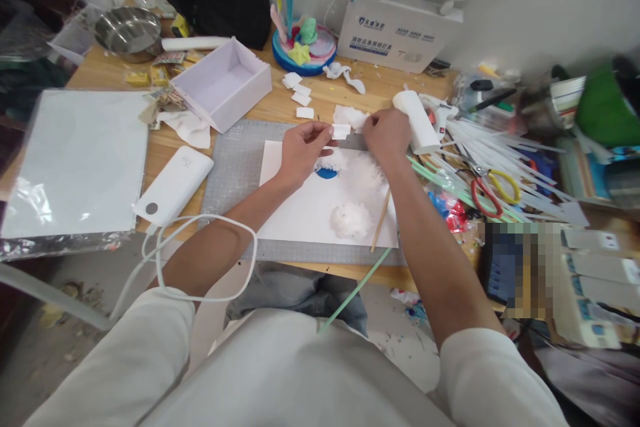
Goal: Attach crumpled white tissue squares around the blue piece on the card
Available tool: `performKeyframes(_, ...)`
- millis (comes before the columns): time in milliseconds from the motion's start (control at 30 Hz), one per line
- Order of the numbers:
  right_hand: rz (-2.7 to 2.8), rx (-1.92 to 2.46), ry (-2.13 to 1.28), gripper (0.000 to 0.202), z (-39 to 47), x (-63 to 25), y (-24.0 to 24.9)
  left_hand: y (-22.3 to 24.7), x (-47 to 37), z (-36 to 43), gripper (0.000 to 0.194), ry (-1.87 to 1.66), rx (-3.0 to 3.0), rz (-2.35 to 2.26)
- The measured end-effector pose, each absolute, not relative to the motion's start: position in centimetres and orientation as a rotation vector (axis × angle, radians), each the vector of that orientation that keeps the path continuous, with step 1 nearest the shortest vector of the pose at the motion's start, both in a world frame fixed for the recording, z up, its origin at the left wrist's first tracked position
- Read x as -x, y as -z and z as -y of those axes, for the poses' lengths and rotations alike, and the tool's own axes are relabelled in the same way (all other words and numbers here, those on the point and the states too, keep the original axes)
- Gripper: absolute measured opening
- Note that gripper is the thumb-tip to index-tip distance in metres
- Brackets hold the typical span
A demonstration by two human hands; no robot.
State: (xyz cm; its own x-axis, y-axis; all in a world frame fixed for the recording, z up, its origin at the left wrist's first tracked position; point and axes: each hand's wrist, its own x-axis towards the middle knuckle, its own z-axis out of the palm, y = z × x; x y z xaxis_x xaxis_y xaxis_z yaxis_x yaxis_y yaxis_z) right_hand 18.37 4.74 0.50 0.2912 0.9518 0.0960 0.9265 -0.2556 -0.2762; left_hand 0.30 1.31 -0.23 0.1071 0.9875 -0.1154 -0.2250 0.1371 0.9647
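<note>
A small white piece (341, 131) is pinched between the thumb and finger of my left hand (306, 150), above the back edge of a white sheet (300, 213). My right hand (387, 135) is closed beside a crumpled white tissue (350, 117); its fingertips and anything in them are hidden. Fluffy white tufts (351, 219) lie on the sheet, one partly over a blue disc (327, 173) below my left hand. A thin wooden stick (381, 220) rests near the sheet's right edge. Several small white pieces (305, 112) lie behind my left hand.
Left are a white power bank (175, 185) with a looped cable and a lilac box (225, 87). Scissors (486, 197), white strips, a glue gun (441, 115) and a white roll (416, 121) lie right. A colourful clay piece (305, 47) stands behind; a grey mat (230, 167) lies underneath.
</note>
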Motion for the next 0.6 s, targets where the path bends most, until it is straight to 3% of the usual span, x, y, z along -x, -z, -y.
performKeyframes(267,1.493,1.936,-0.110,0.019,-3.4,-19.8,-1.0,0.3,-0.3,-1.4,0.007,-1.177,-0.971,-1.003)
performKeyframes(433,1.046,1.454,-0.746,0.018,0.4,-18.8,-2.3,0.3,-0.4,-1.4,0.007,-1.222,-0.958,-0.972)
performKeyframes(600,0.842,1.197,-1.099,0.022,3.9,-16.8,-3.8,0.3,-0.5,-1.2,0.007,-1.246,-0.953,-0.936)
